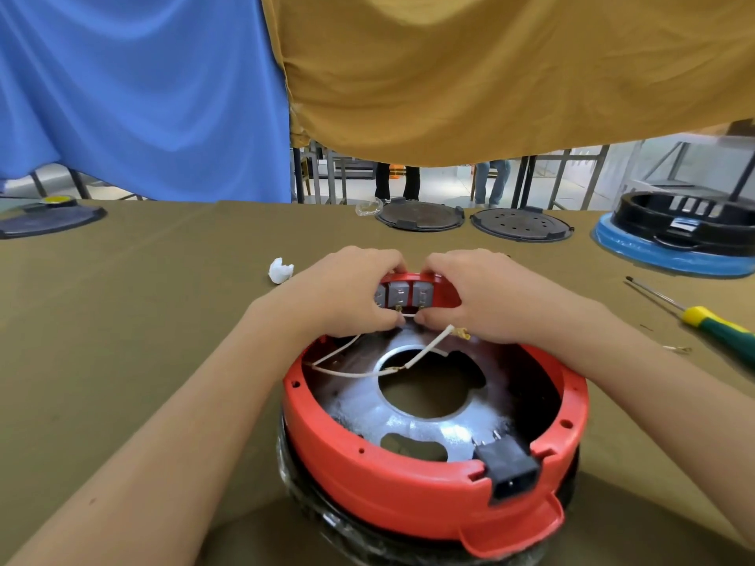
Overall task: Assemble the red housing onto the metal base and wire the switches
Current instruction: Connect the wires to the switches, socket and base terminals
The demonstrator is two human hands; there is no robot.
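The red housing (408, 480) sits upside down in front of me, ringed round the shiny metal base (412, 422) with its big centre hole. A black power socket (508, 469) sits in the near rim. At the far rim stands the red switch panel (416, 295) with grey switch backs facing me. My left hand (347, 292) grips the panel's left end, its thumb and fingers pinching a white wire (351, 371) at a switch terminal. My right hand (478, 298) grips the right end and pinches the same wire. Another white wire with a brass terminal (459, 332) lies loose.
A green and yellow screwdriver (702, 320) lies at the right. A white crumpled wad (281, 270) lies left of my hands. Two dark round plates (421, 216) lie at the table's far edge, a black housing on a blue base (678, 230) at far right. Cloths hang behind.
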